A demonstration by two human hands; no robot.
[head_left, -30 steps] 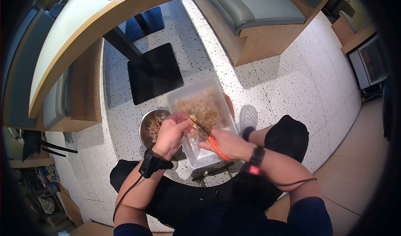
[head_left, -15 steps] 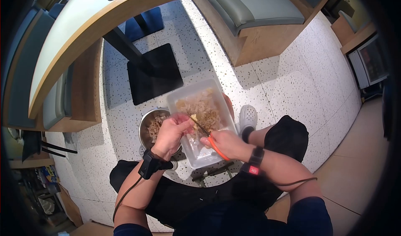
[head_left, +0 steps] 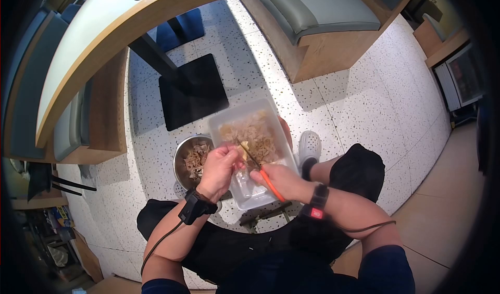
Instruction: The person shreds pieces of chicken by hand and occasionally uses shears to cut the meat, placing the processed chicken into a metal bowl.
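Observation:
Orange-handled scissors (head_left: 270, 182) are gripped in my right hand (head_left: 281, 181), their dark blades pointing up and left over a translucent white tub (head_left: 287, 161). My left hand (head_left: 221, 168) pinches a small yellowish piece (head_left: 243, 149) beside the blades. Pale brown, shredded-looking pieces (head_left: 259, 132) lie in the upper part of the tub; its near end shows bare plastic. Left of the tub and partly behind my left hand is a round steel bowl (head_left: 177, 161) holding brown pieces (head_left: 196, 158).
A curved wood-edged table (head_left: 104, 31) with a black base plate (head_left: 194, 92) stands ahead. Padded benches (head_left: 333, 13) are on both sides. My grey clog (head_left: 310, 145) rests on the speckled floor right of the tub.
My left hand has shifted slightly right, showing more of the bowl's contents. The scissors and my right hand look nearly unmoved.

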